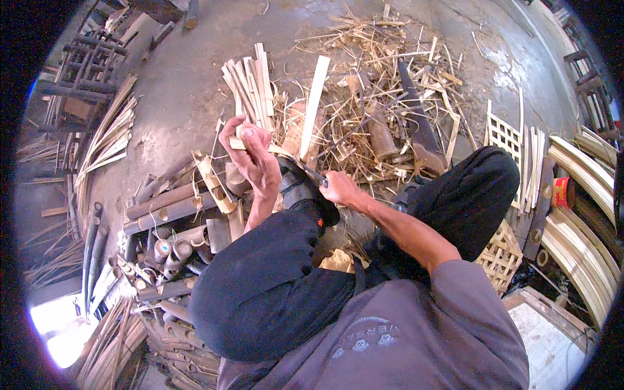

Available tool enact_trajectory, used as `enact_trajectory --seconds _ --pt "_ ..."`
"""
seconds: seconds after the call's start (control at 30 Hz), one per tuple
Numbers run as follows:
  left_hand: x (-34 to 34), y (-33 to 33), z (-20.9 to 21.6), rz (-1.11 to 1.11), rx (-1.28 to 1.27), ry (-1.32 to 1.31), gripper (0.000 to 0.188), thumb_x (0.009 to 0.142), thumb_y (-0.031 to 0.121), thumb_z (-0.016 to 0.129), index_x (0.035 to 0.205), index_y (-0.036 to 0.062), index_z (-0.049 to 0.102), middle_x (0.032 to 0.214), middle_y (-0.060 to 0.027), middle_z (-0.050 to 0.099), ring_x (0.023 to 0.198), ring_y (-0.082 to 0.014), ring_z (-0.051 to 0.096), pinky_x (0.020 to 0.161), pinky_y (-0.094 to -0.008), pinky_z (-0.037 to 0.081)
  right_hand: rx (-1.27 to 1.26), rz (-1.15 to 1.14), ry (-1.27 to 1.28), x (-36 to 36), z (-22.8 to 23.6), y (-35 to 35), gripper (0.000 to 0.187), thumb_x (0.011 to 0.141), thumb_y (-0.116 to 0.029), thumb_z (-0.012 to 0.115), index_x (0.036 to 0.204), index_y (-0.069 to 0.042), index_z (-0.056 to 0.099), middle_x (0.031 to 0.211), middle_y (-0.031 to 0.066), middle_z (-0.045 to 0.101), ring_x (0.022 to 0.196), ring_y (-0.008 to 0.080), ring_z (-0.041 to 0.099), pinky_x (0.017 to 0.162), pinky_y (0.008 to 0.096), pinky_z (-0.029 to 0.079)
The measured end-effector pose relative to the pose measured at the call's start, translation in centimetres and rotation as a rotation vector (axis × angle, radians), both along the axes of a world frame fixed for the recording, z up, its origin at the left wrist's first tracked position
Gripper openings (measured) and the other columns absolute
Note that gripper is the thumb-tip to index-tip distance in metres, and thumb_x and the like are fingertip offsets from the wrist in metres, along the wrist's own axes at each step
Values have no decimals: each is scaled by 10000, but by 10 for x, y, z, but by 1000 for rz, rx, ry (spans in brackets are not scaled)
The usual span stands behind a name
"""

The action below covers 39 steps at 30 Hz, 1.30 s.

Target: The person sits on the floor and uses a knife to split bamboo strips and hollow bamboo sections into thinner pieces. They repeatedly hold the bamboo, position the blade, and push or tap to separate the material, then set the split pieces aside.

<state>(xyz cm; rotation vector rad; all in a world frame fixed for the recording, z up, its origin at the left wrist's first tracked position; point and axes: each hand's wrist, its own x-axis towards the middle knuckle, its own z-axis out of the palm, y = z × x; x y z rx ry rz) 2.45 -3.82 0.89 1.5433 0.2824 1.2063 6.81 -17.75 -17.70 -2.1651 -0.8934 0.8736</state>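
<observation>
My left hand (252, 156) is raised over my left leg, its fingers closed on a thin bamboo strip (281, 150) that bends toward a knife. The knife (311, 170) is in my right hand (341, 188), its handle wrapped by the fingers and its dark blade pointing up and left against the bamboo. A wider pale bamboo slat (316, 104) reaches away from the blade over the floor. Whether the thin strip and this slat are still joined at the blade, I cannot tell. A bundle of pale slats (250, 91) lies beyond my left hand.
Bamboo shavings (364, 84) cover the floor ahead. Among them lies a long dark tool (416, 110) with a wooden handle. Cut bamboo tubes (172, 211) pile up at my left. At right are woven lattice panels (502, 257), a red container (563, 192) and curved bamboo lengths (575, 250).
</observation>
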Motion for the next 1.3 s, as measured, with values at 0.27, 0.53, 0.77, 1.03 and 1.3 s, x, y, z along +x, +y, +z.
enact_trajectory --seconds 0.27,0.53,0.77,1.03,1.3 --pt "5 7 -12 -6 -79 -50 204 1002 142 375 1178 41 364 685 -4 409 612 -82 372 569 -229 334 120 -59 185 14 65 7 301 761 -322 608 735 -24 641 649 170 625 583 293 606 593 412 477" --pt "13 11 -16 64 -59 -37 202 1000 142 385 1169 30 378 704 -6 431 618 -79 375 594 -236 363 -34 -6 284 5 -1 -16 348 713 -292 629 684 53 596 610 198 585 560 298 580 544 424 454" --pt "7 4 -3 22 -58 -33 209 1001 164 390 1154 23 367 665 2 402 595 -73 351 574 -226 328 -36 51 201 5 6 -18 383 709 -290 629 803 81 625 778 303 626 770 447 633 722 487 507" --pt "-1 4 0 70 -79 -20 186 998 141 381 1152 38 359 659 -1 395 597 -73 346 567 -230 336 -14 -21 31 -4 -4 -17 338 724 -275 614 764 60 615 845 304 629 830 455 624 768 507 496" --pt "-4 14 -7 111 -167 -143 137 989 127 399 1091 43 361 636 -15 411 578 -96 377 554 -255 360 81 -100 162 6 65 -5 325 798 -297 599 693 10 588 553 94 557 502 165 517 508 366 425"
